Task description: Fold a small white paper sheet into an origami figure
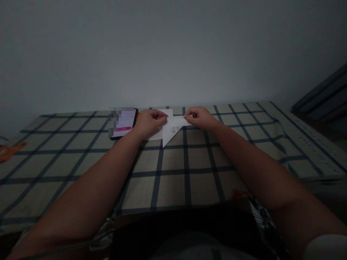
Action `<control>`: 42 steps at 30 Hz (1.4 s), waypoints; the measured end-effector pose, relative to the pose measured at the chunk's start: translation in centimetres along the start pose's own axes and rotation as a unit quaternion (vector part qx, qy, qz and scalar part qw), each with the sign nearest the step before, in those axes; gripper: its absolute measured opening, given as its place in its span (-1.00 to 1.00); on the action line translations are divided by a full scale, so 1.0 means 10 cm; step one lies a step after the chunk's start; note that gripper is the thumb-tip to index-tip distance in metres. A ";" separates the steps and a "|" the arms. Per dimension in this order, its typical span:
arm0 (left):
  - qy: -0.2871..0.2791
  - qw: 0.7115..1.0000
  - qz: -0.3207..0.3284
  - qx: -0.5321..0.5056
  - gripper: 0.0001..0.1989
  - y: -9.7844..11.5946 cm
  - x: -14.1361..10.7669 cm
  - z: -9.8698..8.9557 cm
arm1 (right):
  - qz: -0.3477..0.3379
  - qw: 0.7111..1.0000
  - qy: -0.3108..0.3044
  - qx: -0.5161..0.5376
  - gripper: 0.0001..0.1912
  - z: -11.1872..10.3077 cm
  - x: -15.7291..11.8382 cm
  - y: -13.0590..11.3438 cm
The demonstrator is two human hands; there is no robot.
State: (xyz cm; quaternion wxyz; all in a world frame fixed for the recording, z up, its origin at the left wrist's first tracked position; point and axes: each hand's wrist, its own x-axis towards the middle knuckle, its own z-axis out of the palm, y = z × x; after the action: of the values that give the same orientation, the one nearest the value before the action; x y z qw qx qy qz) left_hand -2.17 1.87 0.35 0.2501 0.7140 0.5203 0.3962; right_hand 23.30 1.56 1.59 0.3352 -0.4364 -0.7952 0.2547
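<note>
A folded white sheet of paper (170,131) with some dark print lies between my hands, one pointed corner aimed toward me. My left hand (151,122) pinches it near its upper left part, thumb and forefinger together. With its fingertips, my right hand (199,117) grips the paper's narrow right end. More white paper (155,135) shows beneath my left hand; whether it belongs to the same sheet I cannot tell. Just left of my left hand is a phone (124,122) with its screen lit and partly blurred out.
A checked tablecloth (173,187) covers the table, which meets a plain wall (173,54) at the back. Something orange (12,151) is at the far left edge. Dark slatted furniture (325,97) stands at the right.
</note>
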 end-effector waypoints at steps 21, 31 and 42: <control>0.000 0.991 0.112 -0.078 -0.37 -0.15 0.07 0.02 | 0.023 1.000 0.005 0.015 -0.76 -0.05 0.01 0.07; 0.032 0.982 0.001 -0.187 -0.32 0.02 0.01 0.03 | 0.023 0.998 0.017 0.060 -0.75 -0.05 0.02 0.11; -0.068 0.971 -0.044 -0.223 -0.51 -0.10 -0.01 0.18 | 0.036 0.995 -0.009 0.093 -0.72 0.00 0.01 0.08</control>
State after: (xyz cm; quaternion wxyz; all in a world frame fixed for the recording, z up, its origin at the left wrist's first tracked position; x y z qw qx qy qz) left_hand -1.26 2.20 -1.41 0.4549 0.6416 0.4318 0.4415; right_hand 23.70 2.08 1.09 0.3581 -0.4295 -0.7545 0.3435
